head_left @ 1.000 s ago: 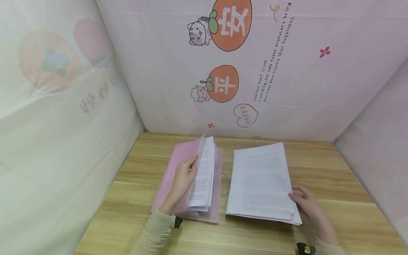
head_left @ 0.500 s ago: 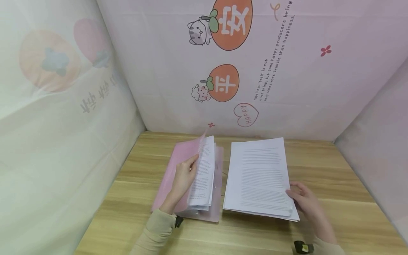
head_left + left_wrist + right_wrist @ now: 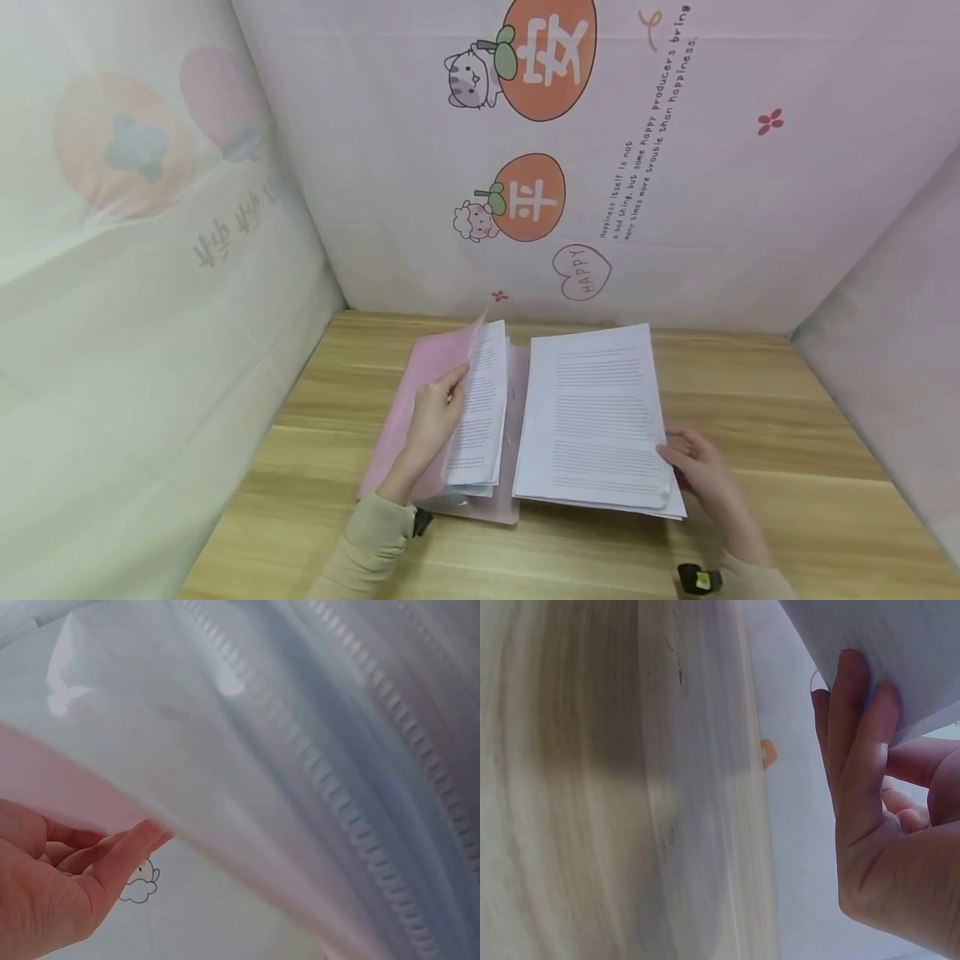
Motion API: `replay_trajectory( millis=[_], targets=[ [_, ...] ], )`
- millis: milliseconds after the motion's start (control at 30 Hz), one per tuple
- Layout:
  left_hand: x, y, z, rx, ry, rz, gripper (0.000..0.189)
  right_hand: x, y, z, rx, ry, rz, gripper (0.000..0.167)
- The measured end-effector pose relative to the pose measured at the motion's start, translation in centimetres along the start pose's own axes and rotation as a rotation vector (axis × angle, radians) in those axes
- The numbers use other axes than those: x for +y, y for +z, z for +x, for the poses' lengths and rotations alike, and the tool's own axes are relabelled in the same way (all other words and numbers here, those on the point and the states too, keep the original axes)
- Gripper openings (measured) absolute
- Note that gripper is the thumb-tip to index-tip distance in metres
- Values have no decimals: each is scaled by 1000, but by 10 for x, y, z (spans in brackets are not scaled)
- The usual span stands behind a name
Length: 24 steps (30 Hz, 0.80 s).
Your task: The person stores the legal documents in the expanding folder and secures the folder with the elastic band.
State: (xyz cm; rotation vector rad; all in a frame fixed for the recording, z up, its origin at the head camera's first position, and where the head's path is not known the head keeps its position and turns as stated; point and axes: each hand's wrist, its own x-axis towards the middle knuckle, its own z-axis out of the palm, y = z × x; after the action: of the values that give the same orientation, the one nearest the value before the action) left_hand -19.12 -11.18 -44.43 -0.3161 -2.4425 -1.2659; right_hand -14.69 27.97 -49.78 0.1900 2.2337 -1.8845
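My left hand (image 3: 433, 417) pinches the raised cover of a pink folder (image 3: 417, 375) lying on the left half of the table. Printed pages (image 3: 483, 417) show inside the folder. Clear pockets with punched edge strips (image 3: 330, 780) fan out beside the left hand (image 3: 60, 892) in the left wrist view. On the right, a stack of printed paper (image 3: 588, 417) is held tilted by my right hand (image 3: 701, 467), thumb on top and fingers beneath its right edge. The right wrist view shows these fingers (image 3: 851, 697) against the stack's underside (image 3: 907, 645).
The wood-grain table (image 3: 772, 433) meets a white printed cloth (image 3: 675, 275) along its back edge. Another cloth wall (image 3: 225, 333) stands at the left and one (image 3: 885, 333) at the right. Dark straps with black pieces (image 3: 697, 579) sit at the wrists.
My right hand has carried the paper stack leftward to the folder's right edge, covering a thin ring seen on the table earlier. My left hand keeps holding the folder cover.
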Motion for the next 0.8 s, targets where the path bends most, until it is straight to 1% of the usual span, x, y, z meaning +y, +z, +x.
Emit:
replay_trajectory(
  millis=[200, 433, 667, 800],
  targets=[
    [0, 0, 0, 3, 1, 4, 37, -1, 5, 1, -4, -16, -5, 38],
    [1, -1, 0, 5, 1, 0, 37, 1, 10, 6, -24, -20, -1, 37],
    [1, 0, 0, 13, 9, 7, 37, 1, 16, 11, -45, -22, -18, 46],
    [1, 0, 0, 10, 2, 3, 38, 0, 16, 13, -41, -15, -19, 47]
  ],
)
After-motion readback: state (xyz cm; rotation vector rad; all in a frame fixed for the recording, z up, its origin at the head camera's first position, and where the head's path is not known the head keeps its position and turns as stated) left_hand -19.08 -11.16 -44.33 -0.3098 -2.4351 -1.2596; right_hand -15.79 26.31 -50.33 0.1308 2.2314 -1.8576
